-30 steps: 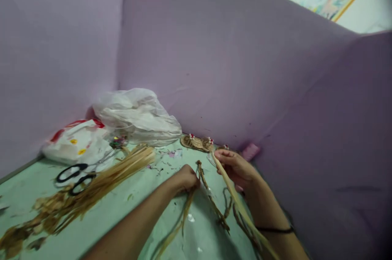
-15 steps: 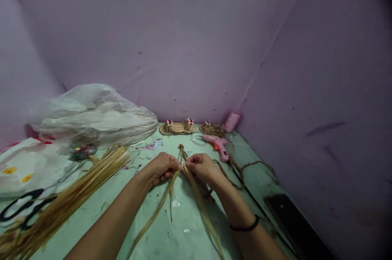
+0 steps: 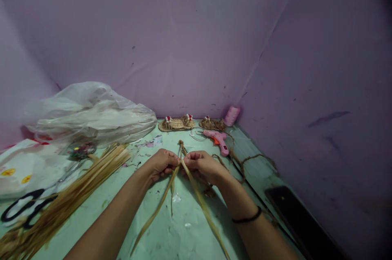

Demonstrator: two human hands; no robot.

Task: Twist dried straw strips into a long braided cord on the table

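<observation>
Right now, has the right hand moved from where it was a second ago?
Yes: judged against the woven pieces, the right hand has come nearer the person and in beside the left hand.

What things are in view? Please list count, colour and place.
walls: three, purplish, around
table: one, pale green, beneath
plastic bag: one, whitish, back left
printed packet: one, mostly white, left
small bits: many, multicoloured, left
scissors: one pair, black handles, left
fibre bundle: one, straw-coloured, left
scraps: several, pinkish, centre
woven slippers: two, tan and brown, back
thread spool: one, pink, back right
glue gun: one, pink, right
twisted cord: count unclear, brown, right
dark slab: one, black, near right
knotted fibre: one, brown, centre
fibre strands: at least two, straw-coloured, centre
wristband: one, black, lower right
forearms: two, foreground
left hand: one, centre, fingers pinching strands
right hand: one, centre, fingers pinching strands
</observation>
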